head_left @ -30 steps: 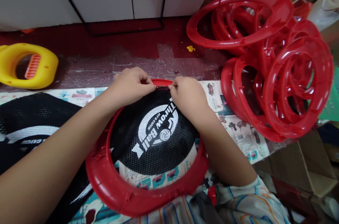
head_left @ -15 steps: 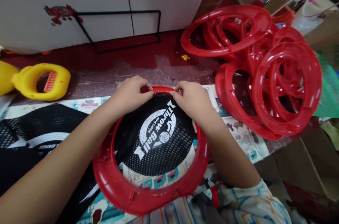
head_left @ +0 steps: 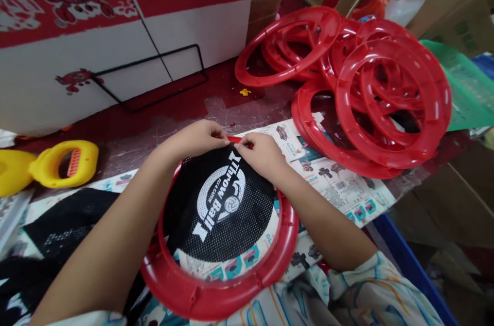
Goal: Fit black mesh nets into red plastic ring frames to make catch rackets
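Note:
A red plastic ring (head_left: 216, 301) lies on the printed sheets in front of me. Inside it is a round black mesh net (head_left: 252, 215) with white "Throw Ball" lettering; a gap shows between the net's lower edge and the ring. At the ring's far edge, my left hand (head_left: 200, 140) is closed in a pinch on the net's rim. My right hand (head_left: 261, 154) pinches the same rim just beside it, thumb and fingers pressed together. The exact hold under the fingertips is partly hidden. More black mesh (head_left: 73, 213) lies beneath and beyond my left forearm.
A heap of red rings (head_left: 393, 105) stands at the right. Yellow handled parts (head_left: 65, 164) lie at the left. Behind is a large white and red box (head_left: 154, 33) with a black wire frame (head_left: 150, 66) leaning on it. A yellow scrap (head_left: 245, 92) lies on the table.
The camera has turned to the right and tilted, so the scene sits differently. My hands have come closer together along the rim, still pinching.

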The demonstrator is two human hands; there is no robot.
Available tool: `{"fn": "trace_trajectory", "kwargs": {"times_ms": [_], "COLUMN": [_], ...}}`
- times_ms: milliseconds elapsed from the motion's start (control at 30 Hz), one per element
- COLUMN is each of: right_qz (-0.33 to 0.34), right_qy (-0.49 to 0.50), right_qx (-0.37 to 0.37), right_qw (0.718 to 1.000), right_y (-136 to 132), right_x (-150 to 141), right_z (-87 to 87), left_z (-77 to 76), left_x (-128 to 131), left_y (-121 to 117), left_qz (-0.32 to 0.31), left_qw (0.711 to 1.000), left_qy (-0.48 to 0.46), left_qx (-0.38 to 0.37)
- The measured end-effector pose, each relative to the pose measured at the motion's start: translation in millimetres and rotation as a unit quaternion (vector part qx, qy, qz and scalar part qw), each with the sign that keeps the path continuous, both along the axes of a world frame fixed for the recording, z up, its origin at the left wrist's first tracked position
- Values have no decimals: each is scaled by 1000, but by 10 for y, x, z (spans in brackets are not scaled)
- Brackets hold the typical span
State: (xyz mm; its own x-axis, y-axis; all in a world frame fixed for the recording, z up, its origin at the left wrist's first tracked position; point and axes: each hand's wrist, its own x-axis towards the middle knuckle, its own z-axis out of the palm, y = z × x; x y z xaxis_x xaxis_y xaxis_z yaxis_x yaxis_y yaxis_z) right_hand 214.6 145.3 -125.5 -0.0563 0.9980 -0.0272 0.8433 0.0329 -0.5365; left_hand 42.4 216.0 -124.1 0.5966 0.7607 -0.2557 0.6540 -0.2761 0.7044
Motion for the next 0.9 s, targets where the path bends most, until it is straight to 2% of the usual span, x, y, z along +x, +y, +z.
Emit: {"fn": "trace_trajectory", "kwargs": {"times_ms": [200, 333, 433, 600, 900], "right_qz": [-24, 8, 41, 33, 32], "right_qy": [57, 75, 65, 79, 25], "right_qx": [10, 23, 44, 35, 36], "right_qw": [998, 997, 996, 996, 999], "right_y": [-26, -34, -50, -84, -68], "right_x": [27, 22, 24, 33, 11], "right_z": [-60, -72, -54, -11, 13], "left_z": [-156, -229, -234, -214, -235], "left_x": [-13, -5, -12, -27, -6], "left_y": [-15, -29, -32, -31, 10], "left_qz": [21, 45, 48, 40, 10], "left_qw": [999, 997, 995, 994, 998], "left_qy": [-34, -56, -71, -81, -68], "left_qx": [-23, -28, -43, -54, -4]}}
